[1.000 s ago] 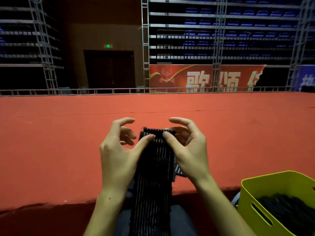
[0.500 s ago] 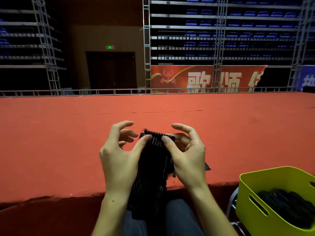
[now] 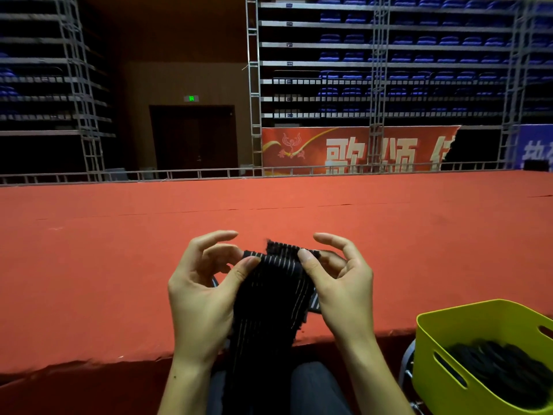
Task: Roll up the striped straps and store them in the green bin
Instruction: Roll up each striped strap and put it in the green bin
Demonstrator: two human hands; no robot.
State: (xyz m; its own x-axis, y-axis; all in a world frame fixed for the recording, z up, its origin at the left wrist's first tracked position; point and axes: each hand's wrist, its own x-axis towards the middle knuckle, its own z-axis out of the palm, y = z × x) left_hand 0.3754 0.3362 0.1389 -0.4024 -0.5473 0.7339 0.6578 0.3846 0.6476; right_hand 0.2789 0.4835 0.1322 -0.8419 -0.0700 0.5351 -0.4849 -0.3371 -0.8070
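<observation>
A black strap with thin white stripes [image 3: 270, 298] hangs from my hands down over my lap, in front of the red stage edge. My left hand [image 3: 206, 292] pinches its top left corner between thumb and fingers. My right hand [image 3: 338, 289] pinches the top right corner, thumb on the near face. The top end is folded over toward me into a first small turn. The green bin [image 3: 431, 372] stands at the lower right, with dark rolled straps [image 3: 496, 366] inside it.
A wide red carpeted stage [image 3: 119, 265] stretches ahead, its near edge just past my knees. A metal rail, scaffolding, tiers of blue seats and a red banner [image 3: 353, 151] lie beyond. A metal chair frame [image 3: 405, 363] shows beside the bin.
The strap's top end has gone from flat to folded over between my thumbs and fingers. The hanging length has drawn up a little. The view has shifted slightly.
</observation>
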